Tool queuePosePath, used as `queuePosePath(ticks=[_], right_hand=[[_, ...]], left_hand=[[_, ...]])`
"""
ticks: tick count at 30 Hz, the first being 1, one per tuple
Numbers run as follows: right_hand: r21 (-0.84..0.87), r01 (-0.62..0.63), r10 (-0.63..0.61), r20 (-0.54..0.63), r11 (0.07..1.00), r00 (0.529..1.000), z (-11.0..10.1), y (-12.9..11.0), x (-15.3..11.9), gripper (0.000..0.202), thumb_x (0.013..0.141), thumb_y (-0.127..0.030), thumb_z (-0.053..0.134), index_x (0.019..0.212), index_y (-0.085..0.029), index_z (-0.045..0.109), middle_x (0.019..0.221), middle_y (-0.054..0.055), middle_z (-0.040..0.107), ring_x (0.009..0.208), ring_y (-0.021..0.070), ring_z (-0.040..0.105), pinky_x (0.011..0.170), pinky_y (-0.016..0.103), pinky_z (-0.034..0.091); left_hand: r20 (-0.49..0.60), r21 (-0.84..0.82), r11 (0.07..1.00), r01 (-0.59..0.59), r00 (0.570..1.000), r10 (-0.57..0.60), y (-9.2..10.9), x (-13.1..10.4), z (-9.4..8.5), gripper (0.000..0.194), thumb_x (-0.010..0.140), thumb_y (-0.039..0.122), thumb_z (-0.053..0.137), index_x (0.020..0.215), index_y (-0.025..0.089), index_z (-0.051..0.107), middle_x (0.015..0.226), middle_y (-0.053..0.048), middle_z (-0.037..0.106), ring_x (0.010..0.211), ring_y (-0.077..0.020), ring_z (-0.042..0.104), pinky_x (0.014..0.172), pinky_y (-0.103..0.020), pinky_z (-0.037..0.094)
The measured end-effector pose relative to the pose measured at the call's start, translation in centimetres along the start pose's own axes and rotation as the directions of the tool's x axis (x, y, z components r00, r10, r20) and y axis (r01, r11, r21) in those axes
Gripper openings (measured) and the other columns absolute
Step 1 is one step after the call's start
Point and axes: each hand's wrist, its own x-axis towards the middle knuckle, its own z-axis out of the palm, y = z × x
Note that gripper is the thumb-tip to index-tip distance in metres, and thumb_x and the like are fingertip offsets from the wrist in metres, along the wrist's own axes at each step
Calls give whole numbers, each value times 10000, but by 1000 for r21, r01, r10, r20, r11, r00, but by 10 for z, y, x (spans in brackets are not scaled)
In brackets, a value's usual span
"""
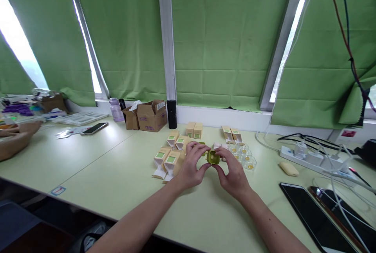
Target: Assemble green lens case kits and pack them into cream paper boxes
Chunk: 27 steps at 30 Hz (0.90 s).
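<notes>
My left hand (pixel 192 167) and my right hand (pixel 232 172) pinch a small olive-green square container (pixel 213 158) between fingertips and thumbs, held over the table. Its hollow inside faces me. Just behind my left fingers another green piece (pixel 202 143) shows in part. Left of my left hand lie several cream cardboard boxes (pixel 161 157) with green labels and open flaps. Beyond my right hand sit several clear plastic pieces with yellow centres (pixel 249 163). Some small pale items behind my right fingers are mostly hidden.
Two closed cream boxes (pixel 194 129) and two open ones (pixel 231 134) stand farther back. A brown carton (pixel 152 116) and a black cylinder (pixel 172 114) line the wall. To the right are a power strip (pixel 315 159), cables and a tablet (pixel 311 214). Another person's arm (pixel 20 137) rests far left.
</notes>
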Motion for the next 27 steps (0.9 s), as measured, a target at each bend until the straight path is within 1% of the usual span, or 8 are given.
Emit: queuePosePath(ticks=[3, 10, 18, 27], right_hand=[[-57, 56, -55, 18, 997, 998, -3, 1, 1, 319, 981, -113, 606, 1281, -221, 587, 1295, 156, 707, 1261, 304, 679, 1042, 507, 619], [-120, 137, -133, 39, 983, 990, -6, -1, 4, 332, 982, -88, 602, 1284, -224, 629, 1323, 159, 702, 1227, 304, 697, 998, 486, 639], [-151, 162, -158, 36, 975, 987, -4, -2, 5, 359, 986, -70, 588, 1314, -211, 628, 1314, 172, 701, 1217, 308, 694, 955, 478, 650], [-150, 143, -138, 39, 978, 990, -4, -4, 5, 363, 996, -83, 573, 1323, -225, 644, 1330, 175, 690, 1206, 309, 706, 930, 476, 661]], left_hand=[[-10, -11, 1000, -13, 1000, 13, 0, 0, 0, 461, 931, 149, 694, 1374, 245, 613, 1278, -126, 646, 1277, -330, 462, 1090, -585, 474], [-22, -37, 999, -21, 1000, 20, -1, 0, 0, 500, 923, 149, 709, 1402, 261, 615, 1260, -124, 657, 1264, -333, 472, 1066, -584, 494], [-17, -26, 1000, -5, 1000, 4, 1, 1, -1, 463, 922, 162, 706, 1370, 265, 645, 1237, -116, 666, 1257, -327, 475, 1064, -572, 490], [-23, -24, 1000, -10, 1000, 9, 3, 2, -3, 437, 920, 155, 702, 1345, 247, 657, 1222, -119, 670, 1253, -332, 474, 1059, -569, 483]])
